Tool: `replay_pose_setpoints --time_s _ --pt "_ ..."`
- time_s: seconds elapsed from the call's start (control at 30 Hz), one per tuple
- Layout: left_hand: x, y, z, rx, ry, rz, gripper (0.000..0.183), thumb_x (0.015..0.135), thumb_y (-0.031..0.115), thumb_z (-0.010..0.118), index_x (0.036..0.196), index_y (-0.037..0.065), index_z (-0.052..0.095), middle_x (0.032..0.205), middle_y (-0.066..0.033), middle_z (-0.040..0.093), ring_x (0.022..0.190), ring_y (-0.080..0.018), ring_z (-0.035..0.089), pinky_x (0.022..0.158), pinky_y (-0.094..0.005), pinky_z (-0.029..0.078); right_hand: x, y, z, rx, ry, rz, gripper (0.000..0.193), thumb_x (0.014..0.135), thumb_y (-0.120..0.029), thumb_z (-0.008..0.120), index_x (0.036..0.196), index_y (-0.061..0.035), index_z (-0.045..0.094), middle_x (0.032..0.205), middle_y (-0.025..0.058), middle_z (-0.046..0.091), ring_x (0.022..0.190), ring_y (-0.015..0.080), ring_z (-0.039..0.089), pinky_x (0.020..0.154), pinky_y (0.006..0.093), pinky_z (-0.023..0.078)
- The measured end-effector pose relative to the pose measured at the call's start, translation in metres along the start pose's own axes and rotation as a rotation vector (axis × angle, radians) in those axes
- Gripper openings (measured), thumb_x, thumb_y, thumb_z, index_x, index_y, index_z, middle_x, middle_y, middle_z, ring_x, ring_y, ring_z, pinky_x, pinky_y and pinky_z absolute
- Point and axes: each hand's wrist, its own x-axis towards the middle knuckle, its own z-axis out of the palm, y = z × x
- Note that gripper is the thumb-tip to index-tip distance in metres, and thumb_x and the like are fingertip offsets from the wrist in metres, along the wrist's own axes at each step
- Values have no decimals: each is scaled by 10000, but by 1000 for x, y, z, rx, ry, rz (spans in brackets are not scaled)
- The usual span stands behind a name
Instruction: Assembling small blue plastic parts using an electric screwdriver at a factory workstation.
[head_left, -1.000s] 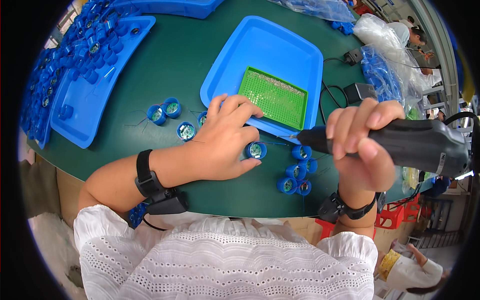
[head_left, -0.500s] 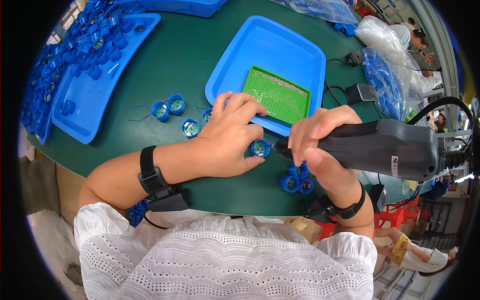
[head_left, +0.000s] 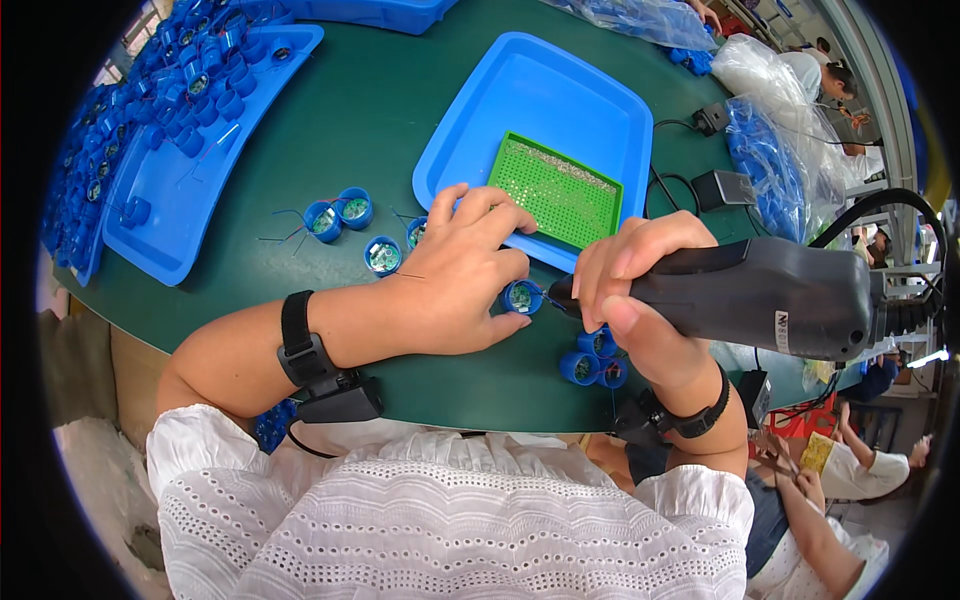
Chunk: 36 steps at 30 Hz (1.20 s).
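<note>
My right hand is wrapped round a black electric screwdriver held nearly level, its nose pointing left. In front of that nose sits a small blue cup with a green circuit board inside and thin wires at its rim. My left hand pinches this cup between thumb and a bent finger; its other fingers curl over the near edge of the blue tray. The screwdriver's tip is hard to make out at the cup's right side. In the tray lies a green perforated plate scattered with tiny shiny pieces.
Several blue cups with boards, among them one blue cup, stand left of my left hand. Three cups cluster below the screwdriver. Heaped cups fill a tray at far left. Plastic bags and black boxes lie right; people sit beyond.
My right hand and the screwdriver have shifted very slightly left. Both hands keep their grip. At the lower right, another person has come into view.
</note>
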Motion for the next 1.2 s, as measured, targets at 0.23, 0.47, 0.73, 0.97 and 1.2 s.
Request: replay_pose_setpoints --time_s 0.23,0.47,0.73,0.97,1.2 --pt "-2 -2 1 -2 5 -4 296 578 195 763 793 40 632 1107 -129 491 1107 -325 391 920 -467 271 2 6 -4 -21 -33 -2 236 749 51 577 952 17 461 685 49 528 598 103 540 533 227 446" --pt "-2 -2 2 -14 6 6 289 576 191 764 789 47 632 1109 -124 491 1106 -324 396 926 -493 258 0 3 -2 36 27 39 234 770 34 578 963 8 449 682 47 530 602 109 547 533 231 451" --pt "-2 -2 3 -9 16 2 282 578 185 763 793 52 638 1108 -108 495 1104 -312 399 925 -484 260 5 7 2 26 31 72 197 741 52 568 892 5 451 671 48 512 594 115 543 528 232 446" --pt "-2 -3 3 -44 18 2 301 562 163 760 818 47 653 1108 -110 500 1100 -309 401 922 -466 268 10 17 -1 176 81 120 198 696 50 573 833 27 432 647 62 489 582 126 535 519 244 441" --pt "1 2 5 -46 51 6 258 592 190 728 771 16 662 1083 -150 494 1121 -311 383 954 -503 228 7 11 -2 -31 58 144 204 723 -15 602 834 -39 432 628 52 477 475 131 472 498 291 418"
